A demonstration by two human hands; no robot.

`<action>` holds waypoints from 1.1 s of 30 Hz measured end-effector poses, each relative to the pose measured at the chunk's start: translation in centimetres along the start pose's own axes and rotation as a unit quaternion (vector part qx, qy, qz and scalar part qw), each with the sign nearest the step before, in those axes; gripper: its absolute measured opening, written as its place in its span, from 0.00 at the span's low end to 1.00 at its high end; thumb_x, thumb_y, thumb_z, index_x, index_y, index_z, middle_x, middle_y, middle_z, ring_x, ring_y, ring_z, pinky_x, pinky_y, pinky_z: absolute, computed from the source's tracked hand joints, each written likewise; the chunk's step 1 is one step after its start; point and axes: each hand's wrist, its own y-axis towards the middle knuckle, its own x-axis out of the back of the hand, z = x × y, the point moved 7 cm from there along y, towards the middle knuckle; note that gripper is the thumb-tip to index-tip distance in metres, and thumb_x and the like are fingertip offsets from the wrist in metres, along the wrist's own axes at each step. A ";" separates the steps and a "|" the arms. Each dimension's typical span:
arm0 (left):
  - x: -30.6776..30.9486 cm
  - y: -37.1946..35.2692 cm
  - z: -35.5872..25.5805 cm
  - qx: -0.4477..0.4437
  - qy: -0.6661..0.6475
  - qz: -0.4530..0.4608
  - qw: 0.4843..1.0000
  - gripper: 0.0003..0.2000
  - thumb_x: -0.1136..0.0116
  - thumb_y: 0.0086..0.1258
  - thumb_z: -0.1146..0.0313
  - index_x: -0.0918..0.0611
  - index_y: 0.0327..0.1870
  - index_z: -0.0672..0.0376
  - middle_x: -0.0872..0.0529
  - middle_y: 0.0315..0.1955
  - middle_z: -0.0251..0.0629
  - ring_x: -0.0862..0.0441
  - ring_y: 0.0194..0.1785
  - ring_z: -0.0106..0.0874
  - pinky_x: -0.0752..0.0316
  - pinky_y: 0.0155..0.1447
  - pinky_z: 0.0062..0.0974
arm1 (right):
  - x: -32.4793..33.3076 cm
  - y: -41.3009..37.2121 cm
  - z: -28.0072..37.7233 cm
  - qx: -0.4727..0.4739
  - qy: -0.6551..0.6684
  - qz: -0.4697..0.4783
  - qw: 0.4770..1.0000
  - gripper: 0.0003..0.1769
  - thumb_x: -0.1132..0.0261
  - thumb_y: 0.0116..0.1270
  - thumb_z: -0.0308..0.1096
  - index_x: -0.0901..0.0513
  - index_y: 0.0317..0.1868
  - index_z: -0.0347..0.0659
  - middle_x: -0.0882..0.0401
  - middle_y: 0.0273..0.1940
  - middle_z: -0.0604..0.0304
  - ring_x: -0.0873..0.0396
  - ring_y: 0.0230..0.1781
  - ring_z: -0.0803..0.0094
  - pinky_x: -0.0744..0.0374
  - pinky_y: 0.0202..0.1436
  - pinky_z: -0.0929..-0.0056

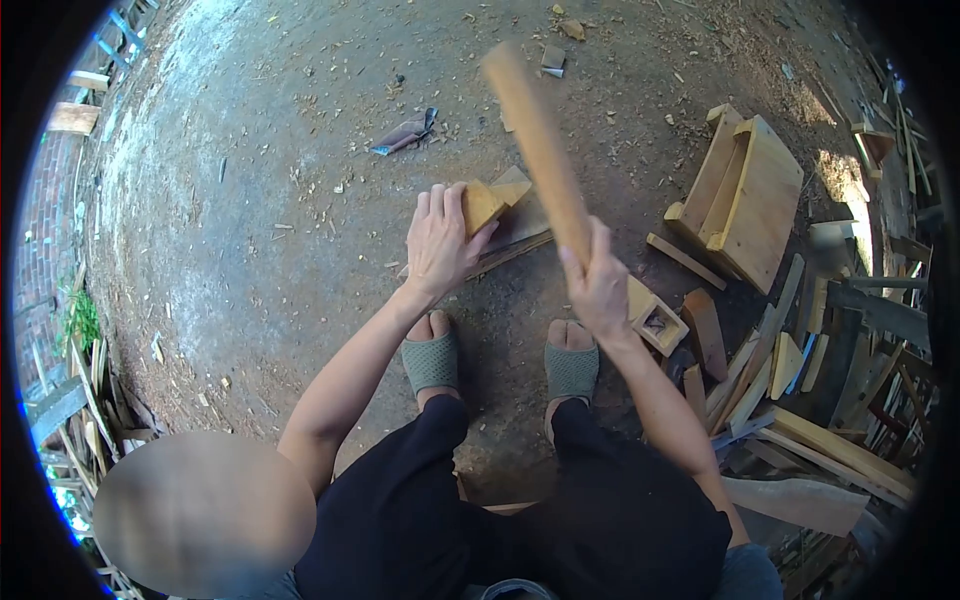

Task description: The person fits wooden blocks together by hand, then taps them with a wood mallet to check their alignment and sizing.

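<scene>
My left hand (440, 235) is closed around a small wooden block (483, 207), holding it over a flat board (522, 222) on the ground in front of my feet. To its right, my right hand (598, 280) grips a thick wooden stick (545, 150) by its lower end. The stick is raised, slants up and left, and is slightly blurred at its far end. Its far end stands apart from the block.
A wooden box-like piece (755, 200) lies at the right. Near my right foot are a small hollow wooden box (660, 325) and several offcuts (705, 335). Planks (840, 455) pile up at the lower right. Sandpaper-like scrap (405, 135) and shavings lie ahead.
</scene>
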 end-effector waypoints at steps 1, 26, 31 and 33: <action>0.2 0.2 -0.4 -0.001 -0.004 -0.004 1.000 0.31 0.31 0.63 0.56 0.29 0.61 0.64 0.26 0.47 0.47 0.27 0.52 0.46 0.29 0.57 0.40 | -0.7 -0.2 1.0 0.043 -0.015 0.016 0.999 0.26 0.40 0.74 0.41 0.33 0.64 0.32 0.17 0.40 0.31 0.15 0.38 0.36 0.16 0.40 0.50; -0.3 0.1 -0.9 -0.041 0.077 -0.001 0.996 0.28 0.30 0.59 0.50 0.24 0.53 0.61 0.23 0.42 0.41 0.25 0.49 0.40 0.32 0.56 0.36 | -0.3 -0.8 4.0 0.173 -0.100 -0.057 0.978 0.28 0.35 0.70 0.36 0.33 0.64 0.33 0.17 0.37 0.42 0.14 0.37 0.42 0.15 0.38 0.54; -0.1 0.0 -1.4 -0.043 0.067 0.049 0.996 0.29 0.30 0.59 0.50 0.24 0.53 0.62 0.23 0.43 0.43 0.25 0.50 0.42 0.33 0.57 0.37 | -2.9 -1.2 0.3 0.062 -0.195 0.094 0.974 0.26 0.37 0.72 0.35 0.33 0.64 0.33 0.16 0.38 0.36 0.15 0.39 0.37 0.17 0.37 0.47; -0.1 0.6 -0.8 -0.039 0.056 0.049 0.996 0.27 0.32 0.63 0.50 0.24 0.54 0.62 0.21 0.44 0.39 0.24 0.49 0.37 0.31 0.54 0.35 | -2.1 -0.6 0.6 0.096 -0.063 0.047 0.992 0.27 0.37 0.72 0.37 0.35 0.65 0.35 0.17 0.39 0.34 0.16 0.37 0.35 0.16 0.35 0.49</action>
